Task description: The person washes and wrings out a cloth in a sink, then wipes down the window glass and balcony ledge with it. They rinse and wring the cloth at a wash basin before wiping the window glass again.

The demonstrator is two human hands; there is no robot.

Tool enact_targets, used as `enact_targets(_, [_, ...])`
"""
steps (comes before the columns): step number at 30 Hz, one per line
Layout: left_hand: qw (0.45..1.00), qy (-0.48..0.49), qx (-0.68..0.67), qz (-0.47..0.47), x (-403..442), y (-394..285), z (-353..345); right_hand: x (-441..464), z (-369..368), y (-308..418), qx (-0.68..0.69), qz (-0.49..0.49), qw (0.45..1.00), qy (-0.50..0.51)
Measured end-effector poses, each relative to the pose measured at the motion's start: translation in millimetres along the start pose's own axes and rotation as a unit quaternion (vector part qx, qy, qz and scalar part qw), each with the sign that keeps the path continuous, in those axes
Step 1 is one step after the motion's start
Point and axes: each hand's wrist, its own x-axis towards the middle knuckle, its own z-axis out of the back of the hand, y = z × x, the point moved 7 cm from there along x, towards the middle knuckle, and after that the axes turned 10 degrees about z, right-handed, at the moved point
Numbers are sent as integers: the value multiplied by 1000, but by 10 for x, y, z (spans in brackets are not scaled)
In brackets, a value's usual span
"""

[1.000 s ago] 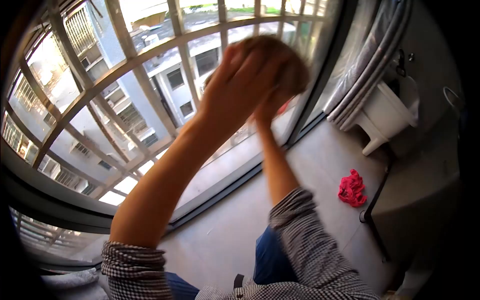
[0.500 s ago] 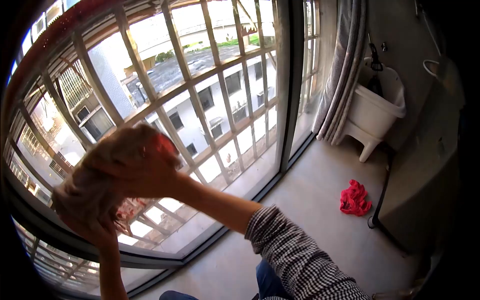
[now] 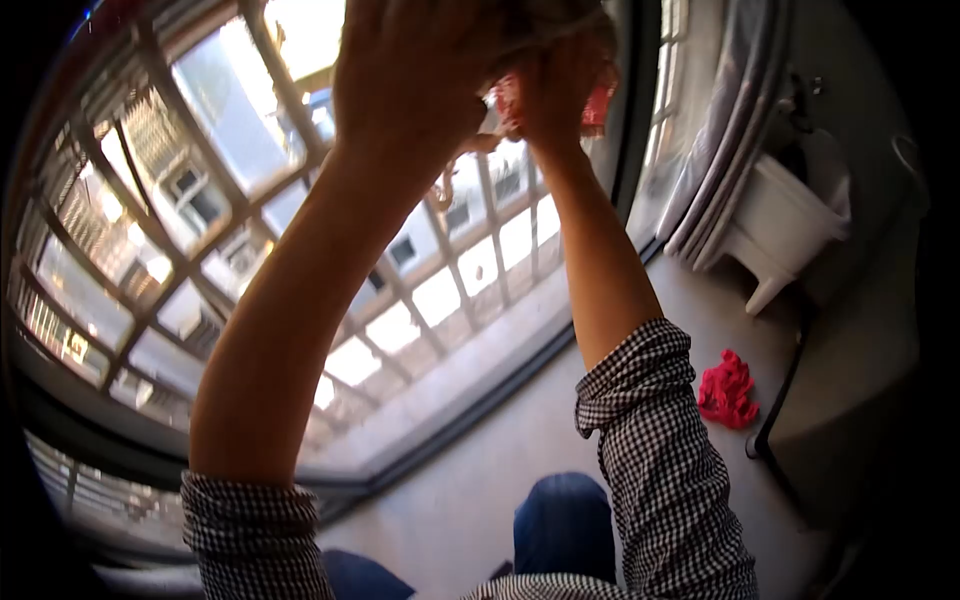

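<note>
The left hand (image 3: 412,95) and right hand (image 3: 556,100) are touching a limp, frayed, partly red cloth (image 3: 599,106) before metal bars (image 3: 240,208) — finger spread I cannot tell through the blur; crumpled red fabric (image 3: 728,392) is lying on the smooth floor (image 3: 450,515).

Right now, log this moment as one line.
left hand: raised, grip unclear | right hand: on cloth | barred window: behind hands | red bundle: on floor

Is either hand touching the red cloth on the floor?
No, the red cloth lies on the floor, while the left hand and right hand are both up near the window.
</note>
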Motion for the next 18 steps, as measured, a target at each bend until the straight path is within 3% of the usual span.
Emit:
enact_targets(2, [995, 98, 34, 7, -550, -74, 52, -492, 141, 224, 55, -35, 996, 62])
enact_targets(4, [981, 171, 91, -3, -922, -115, 211, -1126, 225, 523, 82, -71, 993, 47])
enact_targets(7, [974, 220, 45, -10, -1896, 35, 549, -1882, 311, 1142, 173, -186, 963, 91])
enact_targets(8, [969, 238, 64, 29, -2169, 161, 710, -2027, 334, 1415, 196, -206, 954, 98])
enact_targets(10, [939, 300, 116, 124, -2710, 478, 1080, -2156, 418, 1905, 178, -173, 965, 87])
enact_targets(12, [939, 286, 134, 135, -2958, 610, 1440, -2114, 511, 2327, 159, -101, 981, 39])
enact_targets(13, [963, 225, 118, 83, -2882, 455, 1624, -2142, 633, 2391, 186, -67, 980, 26])
enact_targets(14, [963, 203, 139, 110, -3155, 465, 1760, -2238, 667, 2502, 207, -29, 977, 45])
enact_targets(15, [944, 206, 59, 252, -3341, 494, 1809, -2337, 697, 2606, 226, 13, 972, 61])
enact_targets(17, [830, 191, -97, 515, -3613, 376, 1795, -2531, 689, 2629, 354, -129, 919, 116])
enact_targets(18, [841, 189, -87, 500, -3717, 220, 1862, -2601, 779, 2751, 282, -21, 946, 160])
